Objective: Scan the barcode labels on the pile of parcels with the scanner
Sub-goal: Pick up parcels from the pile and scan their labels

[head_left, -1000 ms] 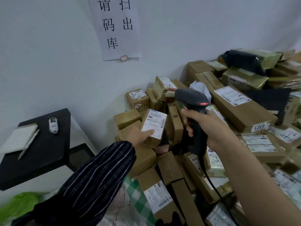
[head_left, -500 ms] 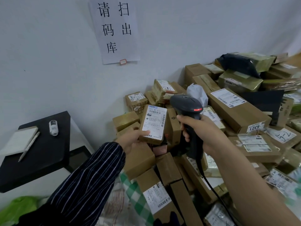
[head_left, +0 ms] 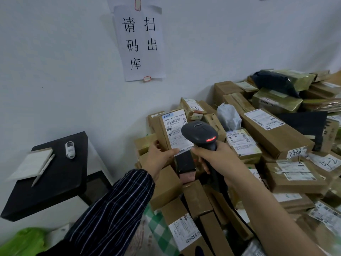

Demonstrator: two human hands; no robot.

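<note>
Left hand (head_left: 160,157) pinches the labelled parcel (head_left: 172,129) upright by its lower edge; right hand (head_left: 219,159) wraps the scanner (head_left: 200,133), overlapping the label's right edge above the crowded pile (head_left: 276,137).

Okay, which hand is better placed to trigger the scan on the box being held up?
The right hand. It already grips the scanner, whose head faces the label close by. The left hand is busy holding the box upright, label toward the scanner.
</note>
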